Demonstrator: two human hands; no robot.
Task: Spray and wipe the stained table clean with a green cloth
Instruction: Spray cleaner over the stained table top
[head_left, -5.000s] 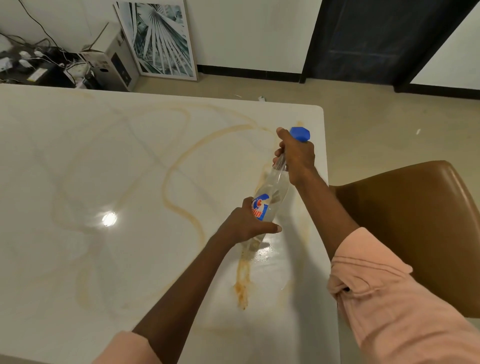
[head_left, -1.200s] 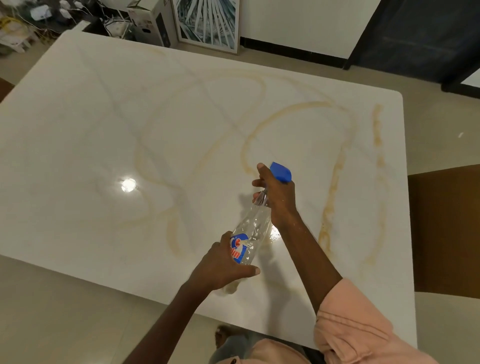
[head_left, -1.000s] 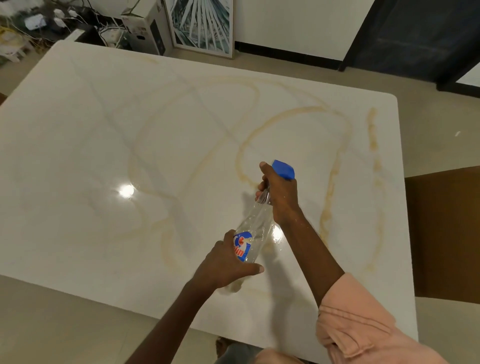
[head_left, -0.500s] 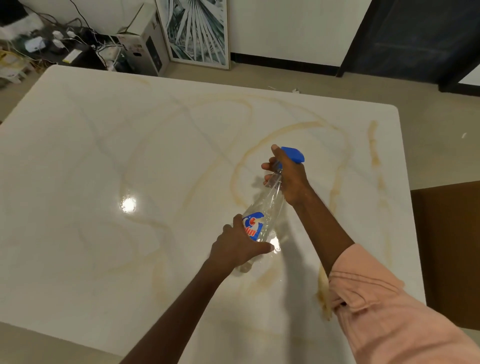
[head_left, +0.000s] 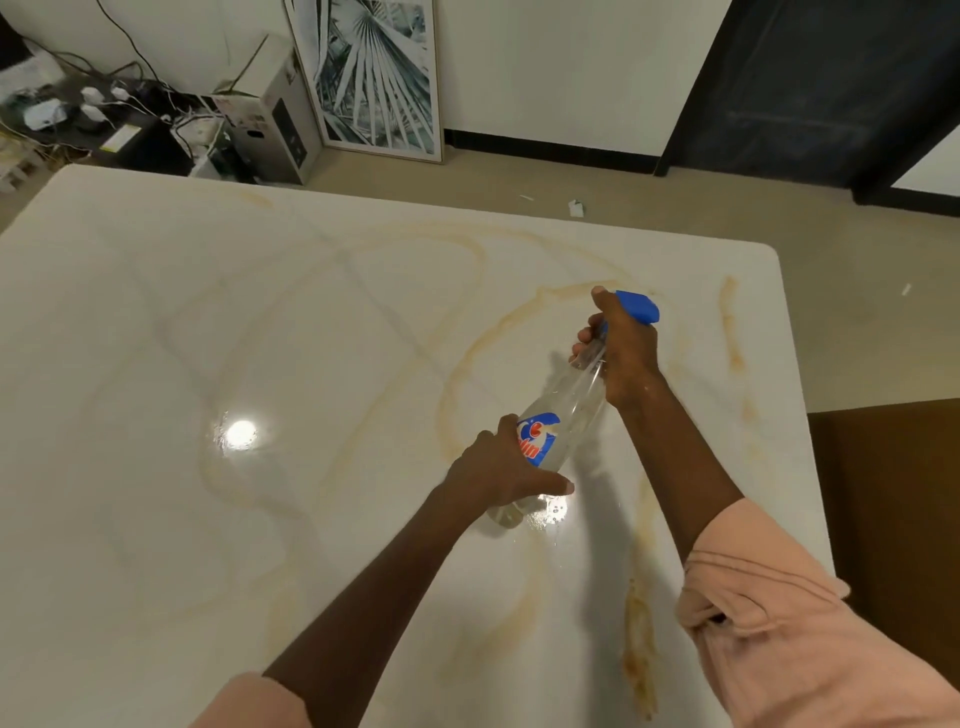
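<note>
From the head view, a clear spray bottle with a blue nozzle is held tilted over the pale surface. The left hand is wrapped round the lower body of the bottle beside its red and blue label, thumb stretched forward. The right hand is curled round the neck, fingers hooked at the trigger; how far the trigger is squeezed cannot be told. Brown looping stains are spread across the surface, with a thicker streak near the right edge, close to the pink sleeve. A small wet patch glistens just under the bottle's base. No green cloth is seen anywhere in the view.

The spraying step is judged to be under way, with wiping not yet begun. Several risks can be named. The sleeve could be dragged through the thick streak if the right arm is lowered. Liquid could be pooled in one spot while the far loops are left dry, so that they smear when wiped. Spray aimed towards the right edge could be carried onto the brown chair beside it.
</note>
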